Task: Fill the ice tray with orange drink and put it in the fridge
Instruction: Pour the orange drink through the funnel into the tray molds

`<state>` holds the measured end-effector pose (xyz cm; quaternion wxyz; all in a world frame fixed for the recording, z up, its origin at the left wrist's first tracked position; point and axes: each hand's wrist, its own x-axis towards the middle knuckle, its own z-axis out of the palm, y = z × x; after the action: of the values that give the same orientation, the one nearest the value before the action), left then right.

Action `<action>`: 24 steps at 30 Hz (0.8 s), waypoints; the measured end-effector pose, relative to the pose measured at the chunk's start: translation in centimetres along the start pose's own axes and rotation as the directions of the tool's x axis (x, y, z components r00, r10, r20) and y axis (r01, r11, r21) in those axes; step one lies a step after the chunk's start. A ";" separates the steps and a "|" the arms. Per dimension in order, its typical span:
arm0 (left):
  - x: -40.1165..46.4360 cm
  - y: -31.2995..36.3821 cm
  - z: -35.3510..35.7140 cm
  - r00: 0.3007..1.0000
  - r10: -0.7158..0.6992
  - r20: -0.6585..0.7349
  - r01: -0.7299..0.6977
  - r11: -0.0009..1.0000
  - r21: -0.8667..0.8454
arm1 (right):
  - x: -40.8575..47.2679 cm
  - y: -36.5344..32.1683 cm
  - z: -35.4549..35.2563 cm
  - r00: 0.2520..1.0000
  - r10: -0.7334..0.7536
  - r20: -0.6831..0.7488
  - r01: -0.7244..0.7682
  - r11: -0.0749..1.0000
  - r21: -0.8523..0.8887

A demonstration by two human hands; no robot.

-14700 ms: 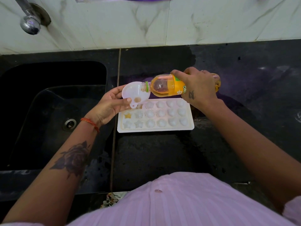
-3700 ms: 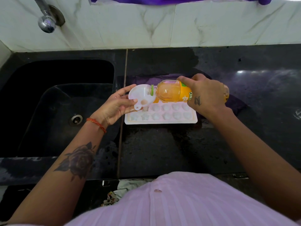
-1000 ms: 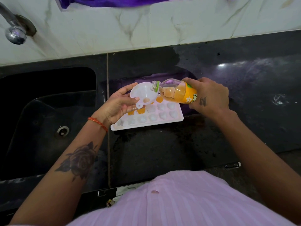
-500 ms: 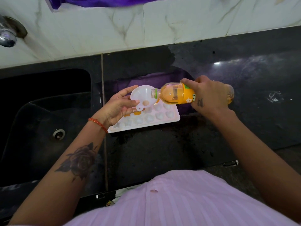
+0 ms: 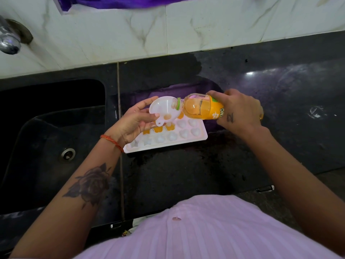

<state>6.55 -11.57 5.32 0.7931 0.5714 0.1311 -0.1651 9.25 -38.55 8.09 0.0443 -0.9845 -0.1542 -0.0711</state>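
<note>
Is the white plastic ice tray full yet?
Not yet. The white plastic ice tray shows orange in a few middle cells; its front row remains white.

bottle [image 5: 202,107] tipped into funnel [image 5: 164,109], over tray [image 5: 186,142]

The ice tray [image 5: 188,142] lies on the black tabletop [image 5: 186,174], just right of the sink [image 5: 52,131]. Access from above to its far-left pockets is blocked: the left hand [image 5: 133,121] holds a white funnel [image 5: 164,110] over them, and the tilted bottle [image 5: 202,107], gripped by the right hand [image 5: 240,111], reaches in from the right with its mouth inside the funnel. The tray's near row and right-hand pockets are uncovered. The tabletop in front of the tray is bare, bounded by the two forearms. To the right, past the right hand, the tabletop is open. Behind, the tiled wall [image 5: 186,30] closes off the far side; a tap [image 5: 9,41] projects at far left.
</note>
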 end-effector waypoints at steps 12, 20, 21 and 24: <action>1.0 0.1 1.7 0.998 -0.015 0.055 0.015 1.000 -0.009 | -0.8 1.6 0.0 0.995 0.100 0.006 -0.100 0.994 0.035; 2.1 -0.6 2.3 0.997 -0.031 0.073 0.029 0.999 0.023 | -1.3 2.6 0.2 0.996 0.083 -0.031 -0.085 0.995 -0.058; 2.1 -0.6 2.3 0.997 -0.035 0.074 0.032 0.999 0.030 | -1.3 2.7 0.2 0.996 0.081 -0.022 -0.083 0.995 -0.057; 2.3 -0.6 2.4 0.997 -0.046 0.067 0.043 0.998 0.039 | -1.1 2.7 0.1 0.997 0.074 -0.016 -0.075 0.996 -0.054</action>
<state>8.45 -14.24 4.63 0.7824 0.5771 0.1135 -0.2047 9.04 -41.43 7.61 0.0214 -0.9899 -0.1149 -0.0806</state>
